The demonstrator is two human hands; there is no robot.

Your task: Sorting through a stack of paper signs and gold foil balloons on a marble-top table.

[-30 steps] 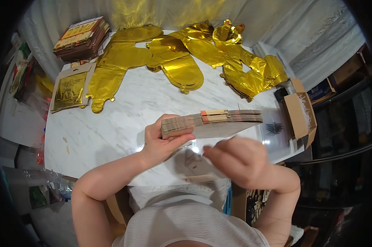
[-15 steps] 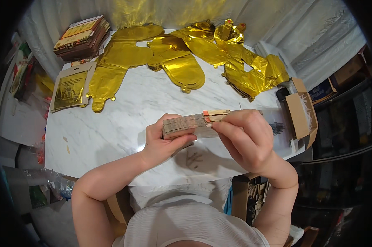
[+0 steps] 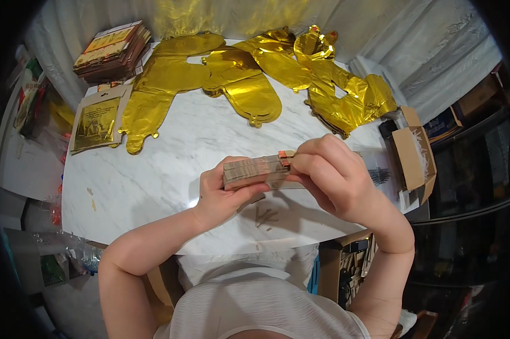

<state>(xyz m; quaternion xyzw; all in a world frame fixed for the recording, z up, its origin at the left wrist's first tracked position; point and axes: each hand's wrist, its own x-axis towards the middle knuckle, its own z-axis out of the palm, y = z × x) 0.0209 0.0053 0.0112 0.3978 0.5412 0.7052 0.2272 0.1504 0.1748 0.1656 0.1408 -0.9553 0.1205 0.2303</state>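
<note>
Nearest my view, over the table's near edge: both of the hands I am watching hold one thing between them, above the marble.
Left hand [image 3: 224, 195]: curled shut around the left end of the brown stack [image 3: 255, 171], thumb along its near side, fingers wrapped behind it.
Right hand [image 3: 337, 178]: closed over the right part of that same stack, fingers bent across the top; I see the fingertips pinching beside a small orange tab [image 3: 285, 157] at the upper edge.
Brown stack: a thick, flat bundle of brown card pieces, held level and edge-on to me, just above the tabletop; its right end is hidden under the right hand, so I cannot tell how long it is.
Table [image 3: 170, 164]: white marble with grey veins, a few small scraps lying on it below the hands.
Right of the hands: an open cardboard box [image 3: 412, 152] at the table's right edge, with clear plastic sheeting just beside it.
Far left: a flat brown packet [image 3: 98, 118] with a gold panel lies on the marble; behind it a pile of similar packets [image 3: 112, 50] sits at the corner.
Far edge: flat gold foil balloons [image 3: 249, 85] are spread across the back of the table, overlapping each other, from left of centre to the right side.
</note>
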